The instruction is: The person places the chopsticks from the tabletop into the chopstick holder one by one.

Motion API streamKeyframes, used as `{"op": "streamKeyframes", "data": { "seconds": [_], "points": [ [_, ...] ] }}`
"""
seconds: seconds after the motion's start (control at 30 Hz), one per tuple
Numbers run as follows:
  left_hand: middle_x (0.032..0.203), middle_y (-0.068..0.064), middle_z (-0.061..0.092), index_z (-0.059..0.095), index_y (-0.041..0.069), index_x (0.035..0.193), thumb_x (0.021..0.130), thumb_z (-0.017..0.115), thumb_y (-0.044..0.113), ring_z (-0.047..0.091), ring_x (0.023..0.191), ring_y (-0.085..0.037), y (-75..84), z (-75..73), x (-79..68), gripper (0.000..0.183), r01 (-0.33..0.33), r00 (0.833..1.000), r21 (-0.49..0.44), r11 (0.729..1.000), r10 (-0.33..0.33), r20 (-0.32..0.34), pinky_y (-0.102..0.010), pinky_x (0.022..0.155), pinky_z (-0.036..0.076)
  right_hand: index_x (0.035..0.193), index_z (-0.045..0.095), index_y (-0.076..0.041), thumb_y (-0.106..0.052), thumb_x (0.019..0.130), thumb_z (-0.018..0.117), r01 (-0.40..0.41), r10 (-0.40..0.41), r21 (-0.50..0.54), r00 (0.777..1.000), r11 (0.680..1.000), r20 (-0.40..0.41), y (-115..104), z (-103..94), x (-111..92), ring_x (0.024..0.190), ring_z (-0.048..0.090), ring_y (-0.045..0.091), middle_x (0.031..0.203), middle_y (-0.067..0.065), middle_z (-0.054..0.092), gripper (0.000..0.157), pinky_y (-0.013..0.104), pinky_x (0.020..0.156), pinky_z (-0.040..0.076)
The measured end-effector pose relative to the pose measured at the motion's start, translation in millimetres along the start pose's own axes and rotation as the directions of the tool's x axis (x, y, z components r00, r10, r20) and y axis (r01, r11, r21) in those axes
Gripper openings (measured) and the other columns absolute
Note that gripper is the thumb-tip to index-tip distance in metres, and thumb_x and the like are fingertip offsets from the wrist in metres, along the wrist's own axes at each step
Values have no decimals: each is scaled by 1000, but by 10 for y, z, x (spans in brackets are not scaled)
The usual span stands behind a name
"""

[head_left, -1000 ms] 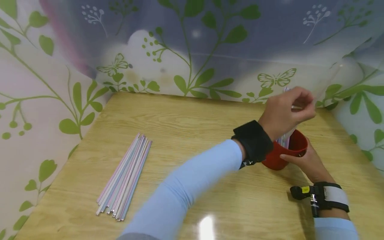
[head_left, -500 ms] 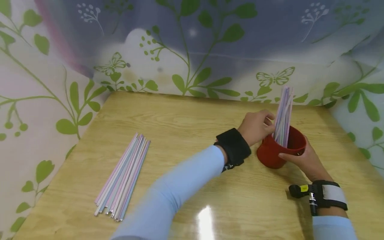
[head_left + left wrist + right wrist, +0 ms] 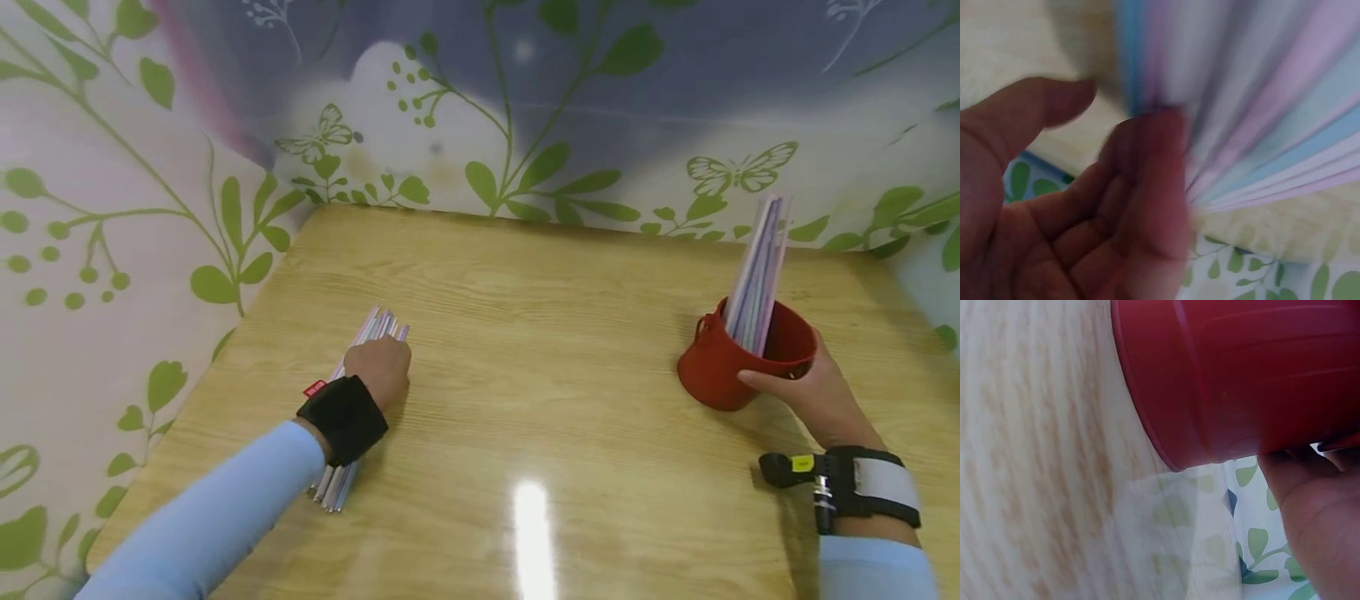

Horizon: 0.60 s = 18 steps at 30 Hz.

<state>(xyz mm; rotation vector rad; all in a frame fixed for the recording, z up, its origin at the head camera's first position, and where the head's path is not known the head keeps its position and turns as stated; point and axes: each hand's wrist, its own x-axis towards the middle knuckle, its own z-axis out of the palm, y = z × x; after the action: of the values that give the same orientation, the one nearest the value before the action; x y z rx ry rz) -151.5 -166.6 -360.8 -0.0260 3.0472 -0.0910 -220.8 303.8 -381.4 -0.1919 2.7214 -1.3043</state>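
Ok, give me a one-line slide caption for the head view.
Left hand at pastel sticks on a wood-grain table while the right hand holds a red bucket of leaning sticks.

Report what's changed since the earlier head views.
The left hand has moved from beside the red bucket leftward to the pile of pastel sticks; whether it grips them is unclear. The right hand still holds the bucket, with the bundle of sticks still standing in it.
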Motion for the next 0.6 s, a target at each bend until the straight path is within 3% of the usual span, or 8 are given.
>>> {"op": "streamKeyframes", "data": {
  "seconds": [0.13,0.27,0.4,0.53,0.6],
  "points": [
    [48,0,37,34,11,46,76,49,4,36,42,-11,-13,88,-19,35,6,998,6,1000,-5,-55,-27,35,29,132,3,-37,-27,78,59,9,-9,-22,1000,1000,-13,35,-31,-4,113,26,10,137,0,20,79,10,80,35],
    [58,-7,54,51,7,55,76,50,5,53,50,-19,53,148,18,22,24,999,8,1000,-24,-35,-35,38,39,132,3,-36,-27,78,59,8,-9,-23,1000,1000,-14,63,-35,-16,111,27,8,136,0,20,78,6,75,33],
    [58,-5,51,48,8,54,74,51,6,51,50,-17,128,182,94,21,41,998,-42,998,-39,54,-32,38,38,132,2,-36,-28,78,58,-1,0,-19,1000,1000,-17,57,-49,-30,113,26,11,137,0,19,79,20,88,35],
    [52,0,40,38,11,49,69,59,10,39,43,-12,226,133,182,28,-9,998,-189,982,20,61,-26,36,31,132,1,-37,-29,78,58,-16,16,4,1000,1000,-18,45,-58,-39,115,24,15,139,0,17,79,52,91,27],
    [48,2,36,37,11,47,67,62,13,32,40,-10,313,6,248,32,-45,996,-308,950,66,57,-22,35,28,132,2,-37,-28,78,59,-10,10,5,1000,1000,-20,51,-50,-41,114,25,13,138,0,18,79,36,94,32]
  ]
}}
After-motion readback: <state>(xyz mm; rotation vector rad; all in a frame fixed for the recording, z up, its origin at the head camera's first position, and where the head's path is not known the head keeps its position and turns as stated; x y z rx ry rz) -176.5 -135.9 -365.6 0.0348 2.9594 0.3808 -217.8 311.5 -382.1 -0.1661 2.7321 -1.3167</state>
